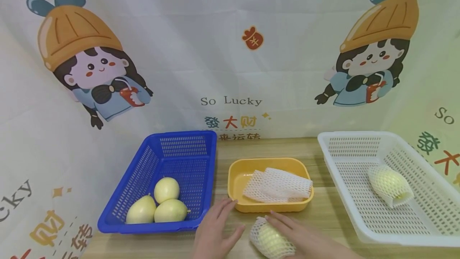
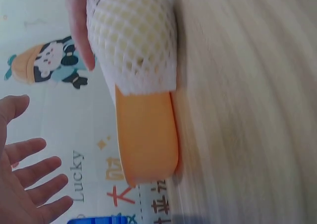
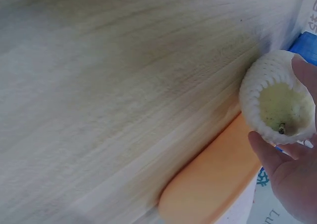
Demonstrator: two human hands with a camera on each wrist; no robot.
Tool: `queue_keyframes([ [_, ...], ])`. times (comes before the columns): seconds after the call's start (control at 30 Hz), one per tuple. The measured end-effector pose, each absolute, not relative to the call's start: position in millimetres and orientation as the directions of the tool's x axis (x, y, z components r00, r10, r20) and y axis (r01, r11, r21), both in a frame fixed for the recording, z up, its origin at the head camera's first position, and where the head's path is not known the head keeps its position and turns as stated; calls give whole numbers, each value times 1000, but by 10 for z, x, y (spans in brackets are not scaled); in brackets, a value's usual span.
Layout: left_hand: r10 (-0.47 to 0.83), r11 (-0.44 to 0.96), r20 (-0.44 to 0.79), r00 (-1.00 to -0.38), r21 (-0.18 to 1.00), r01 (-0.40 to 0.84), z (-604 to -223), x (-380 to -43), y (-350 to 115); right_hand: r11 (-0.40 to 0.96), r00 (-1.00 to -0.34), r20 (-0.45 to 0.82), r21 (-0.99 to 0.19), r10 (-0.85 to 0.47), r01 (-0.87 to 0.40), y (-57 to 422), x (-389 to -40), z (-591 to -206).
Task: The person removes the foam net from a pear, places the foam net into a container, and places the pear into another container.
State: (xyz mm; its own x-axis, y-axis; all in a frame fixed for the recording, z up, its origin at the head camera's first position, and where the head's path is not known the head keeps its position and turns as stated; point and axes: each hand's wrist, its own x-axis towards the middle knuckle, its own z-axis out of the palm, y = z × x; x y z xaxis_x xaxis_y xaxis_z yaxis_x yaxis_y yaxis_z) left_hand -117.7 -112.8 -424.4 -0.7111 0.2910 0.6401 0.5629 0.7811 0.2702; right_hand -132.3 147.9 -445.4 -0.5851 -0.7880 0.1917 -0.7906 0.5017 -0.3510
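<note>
A pale yellow pear in a white foam net [image 1: 270, 240] is close over the table's near side, in front of the orange container. My right hand [image 1: 300, 233] grips it from the right; in the right wrist view thumb and fingers curve round the netted pear [image 3: 285, 105], whose dark stem shows at the net's open end. My left hand [image 1: 217, 231] is just left of that pear, apart from it and holding nothing. Its spread fingers [image 2: 42, 167] show in the left wrist view. Close beyond it, several flat foam nets [image 1: 280, 185] lie in the orange container [image 1: 235, 207].
To the left, a blue basket [image 1: 210, 171] contains three bare pears [image 1: 167, 189]. A white basket [image 1: 341, 189] on the right has another netted pear [image 1: 389, 183] inside. A printed cloth [image 1: 233, 59] hangs behind the wooden table [image 1: 327, 207].
</note>
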Motion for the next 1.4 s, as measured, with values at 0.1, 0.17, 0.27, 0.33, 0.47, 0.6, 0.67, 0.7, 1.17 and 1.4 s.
queue_keyframes([
  [0.1,328,758,555,-765,328,563,-4274,-1154,-1042,479,-571,214,-360,-793,-800,1507,-1319,-4468],
  [0.17,361,745,449,-817,389,542,-4305,-1158,-998,470,-562,228,-354,-795,-809,1523,-1315,-4474],
  [0.27,412,741,280,-867,450,498,-4360,-1171,-939,462,-551,247,-339,-797,-820,1542,-1307,-4486],
  [0.33,432,739,195,-881,484,469,-4396,-1180,-898,454,-545,257,-340,-798,-824,1550,-1300,-4490],
  [0.47,440,732,88,-893,540,414,-4444,-1184,-816,452,-548,250,-353,-798,-819,1555,-1288,-4497],
  [0.6,439,721,29,-898,585,371,-4473,-1191,-756,465,-556,244,-345,-795,-816,1546,-1278,-4511],
  [0.67,441,714,25,-897,596,368,-4489,-1191,-737,465,-553,254,-333,-794,-820,1546,-1274,-4520],
  [0.7,441,711,22,-897,602,364,-4497,-1190,-729,465,-553,257,-332,-792,-821,1548,-1272,-4528],
  [1.17,467,630,52,-883,681,374,-4557,-1163,-659,308,-359,472,-184,-805,-933,1586,-1308,-4578],
  [1.4,461,644,39,-887,672,365,-4568,-1188,-612,337,-392,474,-200,-788,-920,1601,-1295,-4583],
])
